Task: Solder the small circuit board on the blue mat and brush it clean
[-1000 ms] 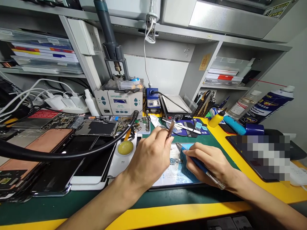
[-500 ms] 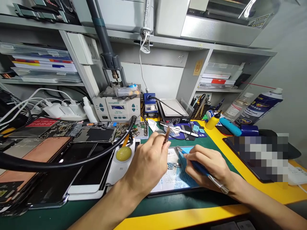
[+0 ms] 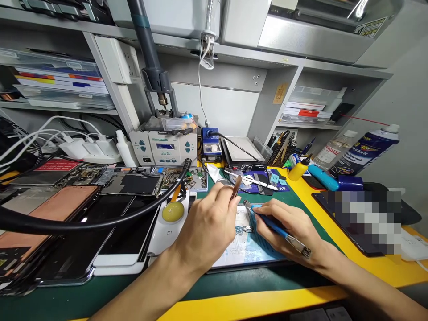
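My left hand (image 3: 210, 214) is closed around brown metal tweezers (image 3: 236, 187), whose upper end sticks out above the thumb; their tips are hidden behind the hand. In my right hand (image 3: 289, 223) is a blue-handled brush (image 3: 276, 226), tilted, with one metal-ended tip pointing toward the tweezers and bristles at the other end near the wrist. Between the hands lies a small circuit board (image 3: 243, 229), blue and narrow, on a white and light-blue work mat (image 3: 240, 256). The brush tip is above the far edge of this mat, and whether it touches anything I cannot tell.
Phones and screens (image 3: 110, 240) lie to the left, with a black hose (image 3: 133, 223) arching over them. A white device with a yellow-green pad (image 3: 173, 212) sits beside my left hand. Behind stand a rework station (image 3: 167, 147), a hot plate (image 3: 244, 154) and a yellow bottle (image 3: 298, 169).
The brush has swung in my right hand, its bristled end now lower and turned more into view. My left hand still holds the tweezers. The whole view has shifted slightly.
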Action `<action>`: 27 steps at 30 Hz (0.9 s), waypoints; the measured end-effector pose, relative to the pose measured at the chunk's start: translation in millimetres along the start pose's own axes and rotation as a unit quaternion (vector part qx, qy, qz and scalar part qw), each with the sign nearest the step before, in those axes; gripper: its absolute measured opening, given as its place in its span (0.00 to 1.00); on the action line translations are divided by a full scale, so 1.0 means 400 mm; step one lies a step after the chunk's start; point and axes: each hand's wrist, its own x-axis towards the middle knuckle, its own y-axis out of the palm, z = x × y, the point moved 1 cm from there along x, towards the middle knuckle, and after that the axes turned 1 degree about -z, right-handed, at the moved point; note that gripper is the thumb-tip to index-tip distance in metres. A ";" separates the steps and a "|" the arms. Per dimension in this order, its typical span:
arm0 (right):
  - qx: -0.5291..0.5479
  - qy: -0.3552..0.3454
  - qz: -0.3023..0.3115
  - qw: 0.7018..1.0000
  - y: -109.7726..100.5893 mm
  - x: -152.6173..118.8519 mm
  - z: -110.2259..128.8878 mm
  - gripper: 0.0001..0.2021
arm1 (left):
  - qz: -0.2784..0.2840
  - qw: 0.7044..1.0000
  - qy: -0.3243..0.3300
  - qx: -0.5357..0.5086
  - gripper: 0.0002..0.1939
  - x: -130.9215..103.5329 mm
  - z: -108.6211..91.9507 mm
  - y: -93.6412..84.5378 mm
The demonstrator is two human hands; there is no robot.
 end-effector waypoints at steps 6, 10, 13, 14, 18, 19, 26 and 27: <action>-0.005 -0.013 -0.005 1.000 0.005 -0.008 -0.005 0.06 | 0.000 1.000 0.001 0.001 0.04 -0.001 0.002 0.004; -0.008 -0.020 -0.010 1.000 0.008 -0.011 -0.007 0.07 | 0.000 1.000 0.003 0.004 0.04 0.001 0.003 0.007; -0.011 -0.023 -0.019 0.999 0.008 -0.013 -0.007 0.08 | 0.000 1.000 0.004 0.005 0.04 0.001 0.002 0.006; -0.011 -0.023 -0.021 0.999 0.007 -0.013 -0.006 0.08 | 0.000 1.000 0.004 0.004 0.04 0.001 0.002 0.005; -0.010 -0.010 -0.026 1.000 -0.002 -0.002 0.003 0.07 | 0.000 1.000 0.006 0.001 0.04 0.000 0.001 0.003; -0.007 -0.005 -0.026 1.000 -0.004 0.002 0.005 0.07 | 0.001 1.000 0.006 0.001 0.04 0.000 0.001 0.003; 0.017 0.015 0.004 1.000 0.011 -0.012 -0.016 0.08 | -0.001 1.000 0.009 -0.005 0.03 -0.001 0.003 0.006; 0.018 0.016 0.007 1.000 0.013 -0.015 -0.020 0.09 | -0.001 1.000 0.010 -0.006 0.03 -0.002 0.003 0.006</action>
